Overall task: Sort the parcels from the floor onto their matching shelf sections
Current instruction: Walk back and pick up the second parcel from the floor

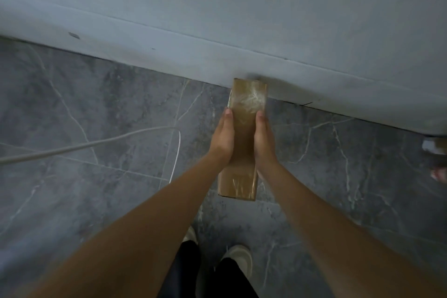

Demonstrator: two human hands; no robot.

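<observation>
You have one parcel (pixel 243 138) up off the floor (pixel 96 109), a long narrow cardboard box wrapped in clear tape, held out in front of you with its far end pointing toward the grey wall (pixel 242 19). Your left hand (pixel 222 139) presses flat against its left side and your right hand (pixel 264 139) against its right, so your grip is clamped on the box from both sides, palms facing each other.

As for progress, I judge you to be mid-carry: this parcel is picked up but not yet placed. No shelf section shows in the view, and no other parcels either, so you cannot count from here what is sorted or what is left. No container is visible.

A white cable (pixel 92 144) trails across the tiles to your left, near your feet.
</observation>
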